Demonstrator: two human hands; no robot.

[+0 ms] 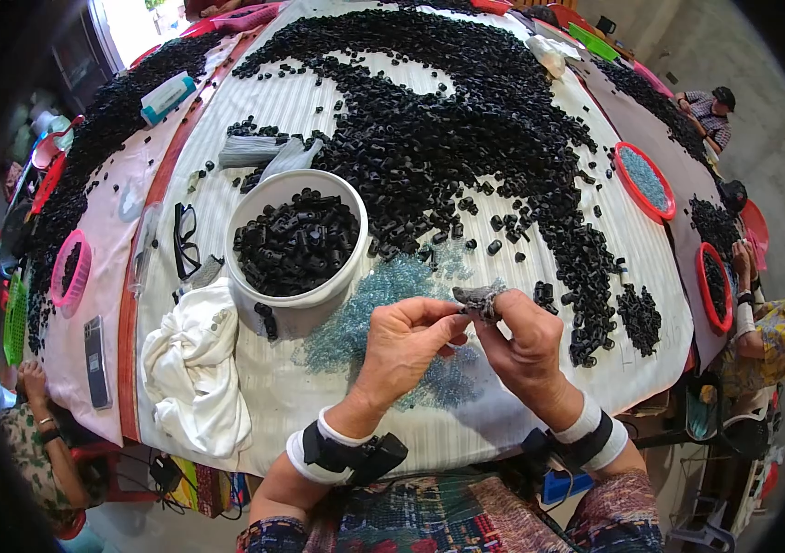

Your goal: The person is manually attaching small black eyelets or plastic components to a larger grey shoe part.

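Observation:
Both my hands meet above a heap of small translucent bluish pieces (pixel 342 327) near the table's front edge. My right hand (pixel 529 346) is closed around a dark grey, ragged-looking piece (pixel 477 296) whose kind I cannot make out. Thumb and fingertips pinched together, my left hand (pixel 403 348) comes up against it from the left. Whatever lies between those left fingertips is too small to see. A white bucket (pixel 359 217) full of short black plastic parts (pixel 295 238) stands just beyond my left hand. More black parts (pixel 503 138) spread in a large pile beyond both hands.
White cloth (pixel 191 369), black-framed glasses (pixel 187 241) and grey bundled strips (pixel 254 151) lie left of the bucket. A phone (pixel 97 361) rests at the far left. Red baskets (pixel 622 184) line the right side. Other people sit along both sides.

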